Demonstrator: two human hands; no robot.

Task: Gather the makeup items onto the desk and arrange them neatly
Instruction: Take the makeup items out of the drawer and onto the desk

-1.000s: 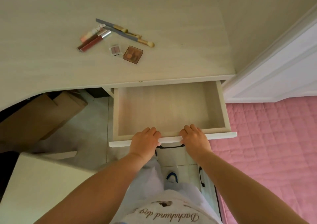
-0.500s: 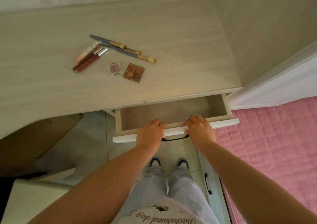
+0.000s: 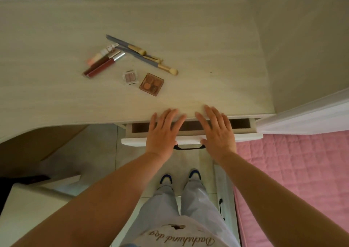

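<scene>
On the pale wooden desk (image 3: 56, 29) lies a loose cluster of makeup. Two dark red lip gloss tubes (image 3: 103, 64) and a pink tube (image 3: 100, 54) lie at the left. Blue-handled brushes (image 3: 143, 54) cross to the right of them. In front sit a small clear eyeshadow case (image 3: 130, 77) and a brown eyeshadow palette (image 3: 151, 84). Under the desk's front edge the drawer (image 3: 245, 135) stands nearly closed. My left hand (image 3: 163, 131) and right hand (image 3: 217, 131) hover over its front with fingers straight and spread, holding nothing.
A black handle (image 3: 187, 147) shows on the drawer front between my hands. A pink quilted bed (image 3: 294, 171) lies at the right, a white door frame (image 3: 306, 118) beside the desk. A cardboard box (image 3: 37, 146) sits under the desk at left, a white stool (image 3: 37, 214) near my left arm.
The drawer has slid in from wide open to almost closed. Both hands let go of its front edge and now spread flat above it.
</scene>
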